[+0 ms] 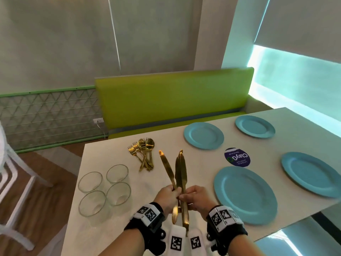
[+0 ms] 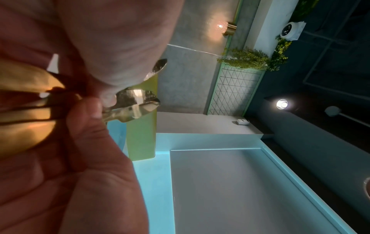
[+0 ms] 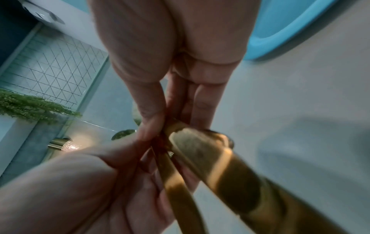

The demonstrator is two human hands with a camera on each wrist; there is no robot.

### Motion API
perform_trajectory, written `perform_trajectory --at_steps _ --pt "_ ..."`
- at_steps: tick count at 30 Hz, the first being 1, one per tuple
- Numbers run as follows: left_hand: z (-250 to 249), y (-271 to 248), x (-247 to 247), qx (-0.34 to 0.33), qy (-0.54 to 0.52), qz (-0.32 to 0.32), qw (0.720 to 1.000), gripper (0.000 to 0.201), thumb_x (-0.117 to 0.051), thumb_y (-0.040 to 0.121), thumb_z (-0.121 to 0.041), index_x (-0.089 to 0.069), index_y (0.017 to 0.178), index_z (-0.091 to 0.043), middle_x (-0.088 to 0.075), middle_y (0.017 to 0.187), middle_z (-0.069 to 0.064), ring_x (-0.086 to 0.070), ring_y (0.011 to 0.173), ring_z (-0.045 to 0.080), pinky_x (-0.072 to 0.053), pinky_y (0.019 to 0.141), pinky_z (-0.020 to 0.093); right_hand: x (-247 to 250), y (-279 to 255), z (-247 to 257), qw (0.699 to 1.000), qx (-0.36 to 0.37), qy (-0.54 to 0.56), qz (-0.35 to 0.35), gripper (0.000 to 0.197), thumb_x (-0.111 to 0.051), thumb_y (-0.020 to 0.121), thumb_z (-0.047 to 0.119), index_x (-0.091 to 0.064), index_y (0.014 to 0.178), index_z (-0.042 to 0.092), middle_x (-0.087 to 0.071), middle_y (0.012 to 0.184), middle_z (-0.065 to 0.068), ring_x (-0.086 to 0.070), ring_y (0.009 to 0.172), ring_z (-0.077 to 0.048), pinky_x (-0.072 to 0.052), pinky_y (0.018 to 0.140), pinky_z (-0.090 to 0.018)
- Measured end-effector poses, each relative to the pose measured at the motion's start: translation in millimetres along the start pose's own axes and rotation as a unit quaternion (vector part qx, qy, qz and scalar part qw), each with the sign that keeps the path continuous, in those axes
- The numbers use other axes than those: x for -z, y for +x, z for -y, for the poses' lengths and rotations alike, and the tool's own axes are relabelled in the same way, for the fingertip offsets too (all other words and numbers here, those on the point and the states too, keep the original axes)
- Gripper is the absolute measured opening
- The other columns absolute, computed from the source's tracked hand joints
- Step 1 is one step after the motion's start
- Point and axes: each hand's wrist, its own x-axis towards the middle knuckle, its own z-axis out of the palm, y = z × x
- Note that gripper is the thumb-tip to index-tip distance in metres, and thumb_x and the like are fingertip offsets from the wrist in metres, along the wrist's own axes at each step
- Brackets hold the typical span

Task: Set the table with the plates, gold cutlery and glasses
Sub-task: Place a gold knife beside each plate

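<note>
Now, head view: gold knives [image 1: 180, 174] fanned upright above table [image 1: 129, 196], left hand [image 1: 167, 197] and right hand [image 1: 198, 198] both pinching handles. Left wrist: fingers [image 2: 88, 120] clamped on bundle. Right wrist: thumb and fingers [image 3: 149, 114] pinching one knife. Prob. stiff, light, slick metal; best gripped mid-handle.

Knives [image 1: 180, 170], centre frame: polished gold-tone metal, mirror-glossy. Forks and spoons [image 1: 144, 154], above left: same finish. Glasses [image 1: 104, 189], lower left: clear, smooth glass. Plates [image 1: 245, 193], right: blue, smooth, low satin sheen. Surface [image 1: 114, 156]: pale, matt, faintly speckled. Bench [image 1: 173, 93], upper centre: green, smooth, slight sheen.
</note>
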Motion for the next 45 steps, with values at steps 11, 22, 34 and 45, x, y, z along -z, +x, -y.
perform_trajectory --at_steps 11,22,34,45 --pt "24 -19 12 0.021 -0.025 -0.075 0.997 0.024 -0.033 0.101 -0.023 -0.049 0.096 -0.006 -0.055 0.078 0.008 -0.057 0.061 0.021 -0.052 0.063 0.036 45 -24 -45 0.975 -0.088 -0.079 -0.186 0.016 -0.079 0.073 0.014 -0.064 0.07 0.011 -0.064 0.063 -0.005 -0.059 0.057 -0.019 -0.057 0.069 -0.035" --pt "19 5 5 0.044 -0.014 -0.078 0.996 0.019 -0.033 0.096 -0.012 -0.048 0.086 -0.008 -0.043 0.068 0.004 -0.037 0.051 0.014 -0.034 0.047 0.026 65 10 -54 0.882 -0.133 -0.392 -0.226 0.026 -0.068 0.082 0.03 -0.071 0.101 0.013 -0.071 0.102 -0.006 -0.066 0.098 -0.022 -0.05 0.083 -0.027" --pt "18 17 13 0.033 0.031 -0.085 0.995 0.018 -0.034 0.093 -0.005 -0.05 0.086 -0.009 -0.048 0.074 0.006 -0.045 0.058 0.016 -0.043 0.055 0.027 65 24 -55 0.858 -0.128 -0.438 -0.234 0.018 -0.061 0.086 0.023 -0.069 0.096 0.011 -0.07 0.097 -0.008 -0.066 0.093 -0.024 -0.052 0.078 -0.029" --pt "19 12 22 -0.009 0.065 -0.08 0.995 0.02 -0.04 0.097 -0.008 -0.055 0.085 -0.011 -0.053 0.077 0.004 -0.05 0.065 0.013 -0.048 0.06 0.021 51 11 -34 0.883 -0.067 -0.409 -0.221 0.023 -0.064 0.086 0.029 -0.07 0.103 0.015 -0.07 0.104 -0.008 -0.064 0.099 -0.024 -0.048 0.083 -0.028"
